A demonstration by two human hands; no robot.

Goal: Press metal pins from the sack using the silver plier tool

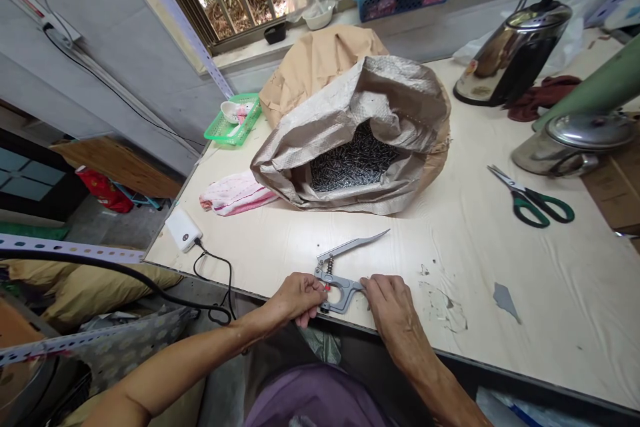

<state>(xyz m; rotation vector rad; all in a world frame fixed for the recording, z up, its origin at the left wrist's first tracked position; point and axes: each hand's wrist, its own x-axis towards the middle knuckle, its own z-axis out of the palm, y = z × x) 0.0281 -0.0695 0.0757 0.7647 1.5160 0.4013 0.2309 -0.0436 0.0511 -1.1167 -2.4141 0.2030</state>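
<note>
Grey hand press pliers (341, 305) with a spring and a long raised lever lie at the table's front edge, jaw side toward my left hand. A small red piece (327, 287) shows in the jaw. At that jaw my left hand (299, 297) has its fingers pinched together; whatever they hold is hidden. My right hand (390, 300) is closed on the end of the lower handle, fingertips curled over it. Beyond the pliers, an open woven sack (320, 120) lies tilted toward me, with many small dark metal pieces (353, 163) inside.
Green-handled scissors (533, 197) lie at the right, near a metal mug (565, 153) and a kettle (515, 53). A white power bank (183, 229) with a black cable sits left. Behind it are a pink cloth (237, 194) and a green basket (220, 132). A grey scrap (505, 300) lies right.
</note>
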